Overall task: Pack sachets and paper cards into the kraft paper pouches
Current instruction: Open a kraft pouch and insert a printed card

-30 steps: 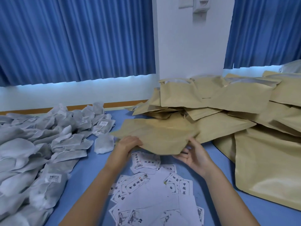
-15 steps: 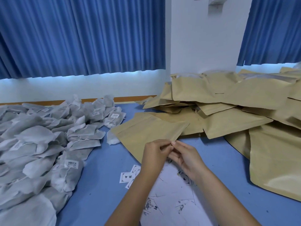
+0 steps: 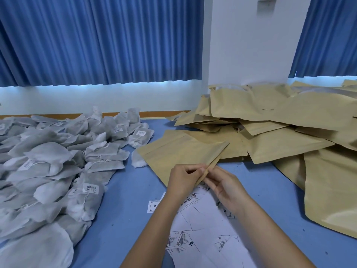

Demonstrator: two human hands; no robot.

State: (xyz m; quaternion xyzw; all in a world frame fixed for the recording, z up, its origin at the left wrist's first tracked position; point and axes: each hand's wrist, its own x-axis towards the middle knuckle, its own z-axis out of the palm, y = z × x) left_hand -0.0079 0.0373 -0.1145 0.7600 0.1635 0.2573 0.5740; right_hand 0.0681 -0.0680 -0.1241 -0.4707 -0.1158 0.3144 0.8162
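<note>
Hands closing in! A second ago my left hand and right hand gripped the kraft pouch well apart along its near edge, the right one underneath. Half a second back they came together. Now they meet at one spot, fingertips pinching the same edge from either side. That edge has turned too: it lay spread flat towards me, and now it slants up, seen almost edge-on.
</note>
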